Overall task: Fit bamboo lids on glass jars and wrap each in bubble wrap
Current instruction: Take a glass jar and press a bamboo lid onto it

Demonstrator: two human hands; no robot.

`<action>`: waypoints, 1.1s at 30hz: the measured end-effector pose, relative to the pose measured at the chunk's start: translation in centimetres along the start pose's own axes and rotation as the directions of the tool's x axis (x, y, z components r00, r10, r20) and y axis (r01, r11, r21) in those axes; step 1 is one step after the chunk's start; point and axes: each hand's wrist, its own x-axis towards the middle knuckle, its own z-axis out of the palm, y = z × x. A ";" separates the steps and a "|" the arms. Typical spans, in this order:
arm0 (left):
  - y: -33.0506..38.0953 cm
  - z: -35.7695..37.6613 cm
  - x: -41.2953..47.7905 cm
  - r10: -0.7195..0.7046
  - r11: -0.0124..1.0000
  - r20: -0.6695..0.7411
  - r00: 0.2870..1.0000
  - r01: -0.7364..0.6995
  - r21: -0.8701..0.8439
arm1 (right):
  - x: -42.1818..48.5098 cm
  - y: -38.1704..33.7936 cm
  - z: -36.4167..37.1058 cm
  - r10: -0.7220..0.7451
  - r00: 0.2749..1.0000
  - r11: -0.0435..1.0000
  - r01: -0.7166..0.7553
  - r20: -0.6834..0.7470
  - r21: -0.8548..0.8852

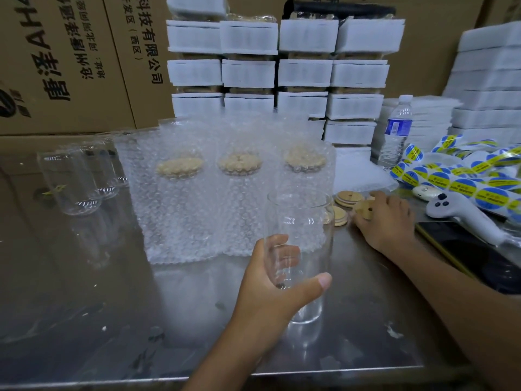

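My left hand grips the clear glass jar upright above the steel tabletop, mouth up for lidding (three wrapped behind), while my right hand pinches a round holed bamboo lid.

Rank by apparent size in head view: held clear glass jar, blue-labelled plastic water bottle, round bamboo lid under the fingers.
1. Clear glass jar, nearest the camera, so its lead is unsure.
2. Blue-labelled plastic water bottle, farther back.
3. Round bamboo lid, clearly smallest.
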 end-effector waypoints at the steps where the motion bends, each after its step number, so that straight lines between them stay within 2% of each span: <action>1: 0.0 0.0 0.0 -0.001 1.000 0.003 1.000 0.001 -0.003 | -0.2 -0.1 -0.1 0.018 1.000 0.998 -0.016 -0.026 0.065; 4: 0.0 0.0 -0.1 0.000 1.000 0.011 1.000 0.000 -0.006 | -0.8 -0.4 -0.7 0.117 0.989 0.930 -0.078 -0.090 0.358; 7: -0.1 0.0 -0.2 -0.005 1.000 0.023 1.000 0.005 0.018 | -1.8 -1.2 -1.2 0.278 0.955 0.750 -0.149 -0.103 0.645; 10: -0.1 0.0 -0.2 -0.005 0.999 0.026 1.000 0.004 0.041 | -3.1 -2.6 -2.0 0.375 0.921 0.462 -0.282 0.103 0.841; 14: 0.0 -0.1 -0.3 0.001 0.999 0.026 1.000 -0.002 0.035 | -4.2 -5.1 -5.0 0.340 0.864 -0.034 -0.384 0.372 0.923; 16: 0.1 -0.1 -0.4 0.009 1.000 0.034 0.999 -0.010 0.027 | -4.7 -5.9 -6.6 0.258 0.875 -0.156 -0.382 0.410 0.911; 18: 0.2 -0.1 -0.4 0.014 1.000 0.038 0.999 -0.015 0.025 | -5.2 -6.6 -8.0 0.169 0.896 -0.188 -0.380 0.411 0.905; 21: 0.2 -0.1 -0.3 0.014 0.999 0.045 0.999 -0.015 0.029 | -6.3 -7.3 -9.8 0.075 0.940 -0.195 -0.315 0.334 0.929; 24: 0.0 -0.1 -0.4 0.007 0.999 0.040 0.999 -0.009 0.042 | -7.7 -8.0 -11.4 -0.006 0.975 -0.130 -0.222 0.223 0.966; 27: 0.0 -0.1 -0.4 0.002 0.997 0.028 1.000 -0.004 0.076 | -8.9 -8.5 -12.3 -0.020 0.989 -0.075 -0.145 0.144 0.987; 33: 0.1 -0.1 -0.4 0.009 0.998 0.020 1.000 -0.010 0.060 | -10.3 -9.4 -12.7 -0.188 0.970 0.000 -0.159 0.156 0.987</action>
